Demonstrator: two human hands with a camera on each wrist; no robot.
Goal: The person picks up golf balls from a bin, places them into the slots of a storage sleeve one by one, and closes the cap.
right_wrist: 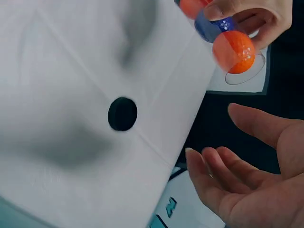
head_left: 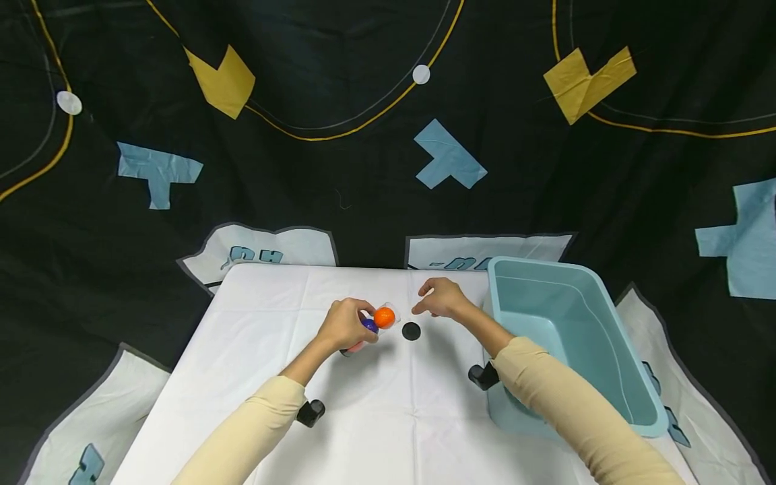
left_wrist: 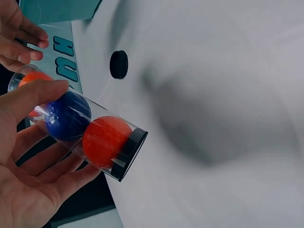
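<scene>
My left hand [head_left: 344,325] grips a clear plastic tube [left_wrist: 97,108] around its middle, tilted above the white table. Inside it sit an orange ball [head_left: 384,317], a blue ball [left_wrist: 69,116] and a red-orange ball [left_wrist: 107,141] in a row. A black cap [left_wrist: 129,154] closes the lower end; the other end, beside the orange ball, is uncapped and points toward my right hand [head_left: 445,298]. That hand holds nothing, its fingers loosely bent, a short gap from the tube. On the table between the hands lies a loose black cap [right_wrist: 122,114].
A light blue plastic bin [head_left: 582,269] stands at the right end of the white table [head_left: 291,289], partly under my right forearm. Beyond the table's back edge hangs a dark cloth [head_left: 339,188] with blue and yellow patches.
</scene>
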